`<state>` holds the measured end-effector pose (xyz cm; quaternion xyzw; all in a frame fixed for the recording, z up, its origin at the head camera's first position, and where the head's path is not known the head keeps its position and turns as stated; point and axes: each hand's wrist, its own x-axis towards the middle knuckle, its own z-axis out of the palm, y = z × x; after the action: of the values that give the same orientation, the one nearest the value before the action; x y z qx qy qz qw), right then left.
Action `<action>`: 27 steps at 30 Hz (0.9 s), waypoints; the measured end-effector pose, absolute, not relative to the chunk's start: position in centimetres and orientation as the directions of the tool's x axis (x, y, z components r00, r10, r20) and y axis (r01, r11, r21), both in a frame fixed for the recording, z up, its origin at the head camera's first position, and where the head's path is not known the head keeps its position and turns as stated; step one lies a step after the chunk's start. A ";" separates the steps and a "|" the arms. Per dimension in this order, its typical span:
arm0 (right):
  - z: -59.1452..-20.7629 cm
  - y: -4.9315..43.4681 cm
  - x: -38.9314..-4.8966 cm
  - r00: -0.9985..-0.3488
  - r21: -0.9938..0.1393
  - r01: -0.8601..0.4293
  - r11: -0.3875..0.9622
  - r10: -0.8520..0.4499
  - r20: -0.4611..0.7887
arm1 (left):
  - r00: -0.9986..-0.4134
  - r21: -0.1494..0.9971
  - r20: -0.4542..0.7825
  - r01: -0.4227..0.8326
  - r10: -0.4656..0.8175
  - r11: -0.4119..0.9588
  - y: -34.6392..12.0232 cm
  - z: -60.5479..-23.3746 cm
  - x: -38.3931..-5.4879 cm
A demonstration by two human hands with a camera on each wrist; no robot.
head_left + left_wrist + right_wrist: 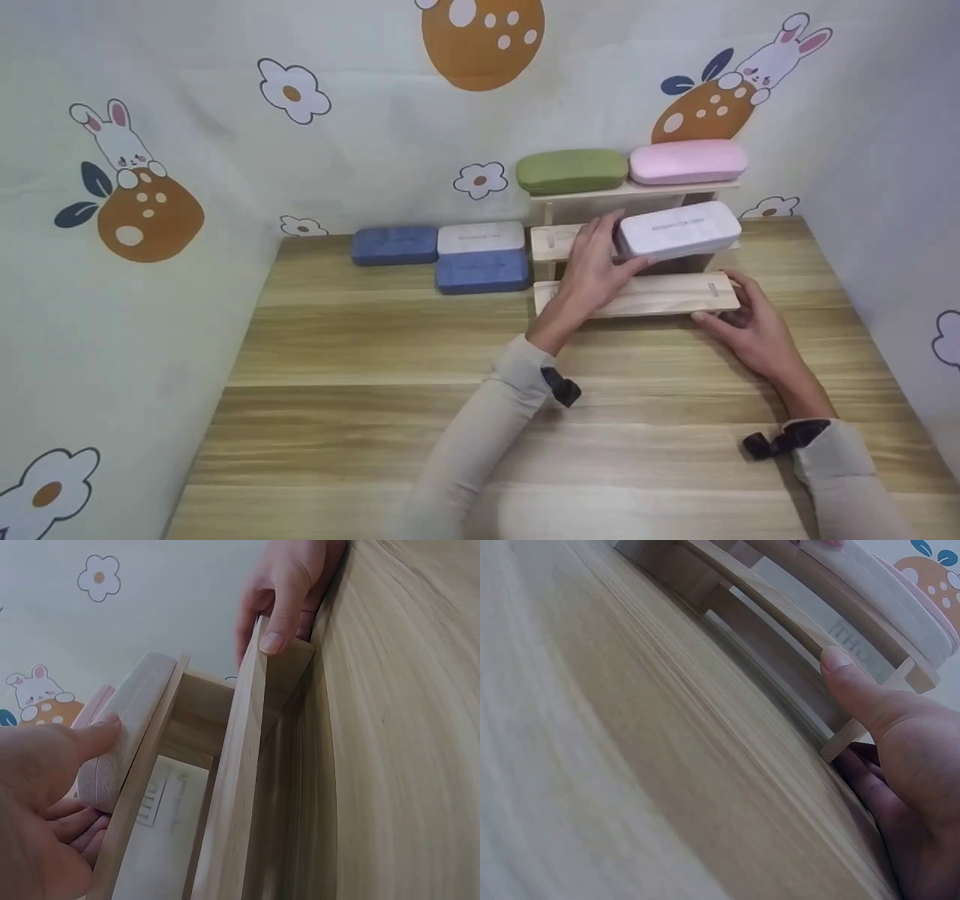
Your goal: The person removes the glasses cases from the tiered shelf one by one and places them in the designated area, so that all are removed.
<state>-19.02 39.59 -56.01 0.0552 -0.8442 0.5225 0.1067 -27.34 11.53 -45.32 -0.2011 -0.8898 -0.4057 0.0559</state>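
A light wooden tiered rack (637,295) stands at the back right of the table. My left hand (595,262) pinches a white glasses case (680,229) by its left end, at the middle tier's right side. In the left wrist view the thumb lies on the face of the white case (139,720), with other fingers around its end. My right hand (761,330) grips the right end of the bottom tier, its thumb on the front edge of the rack (780,607). On the top tier sit a green case (572,171) and a pink case (688,162).
Left of the rack, a blue case (394,246) and a white case (481,238) lie side by side, with another blue case (482,271) in front. Patterned sheeting (360,135) rises behind the wood-grain table (360,420) and along its sides.
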 end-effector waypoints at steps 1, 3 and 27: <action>-56.1 39.6 -19.0 -0.971 -0.870 -0.204 0.449 0.018 0.237 | -0.912 0.703 0.266 0.406 0.313 0.584 11.3 -45.4 -27.3; -56.1 39.7 -18.9 -0.972 -0.870 -0.200 0.451 0.020 0.234 | -0.910 0.717 0.273 0.409 0.312 0.565 10.8 -45.4 -27.1; -55.9 39.6 -18.8 -0.975 -0.862 -0.182 0.472 0.025 0.220 | -0.902 0.896 0.346 0.400 0.258 0.193 4.8 -46.7 -26.6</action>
<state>-18.83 39.63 -55.95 0.0462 -0.8520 0.5116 0.1012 -26.56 4.80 -46.73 -0.2135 -0.7702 -0.5981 0.0592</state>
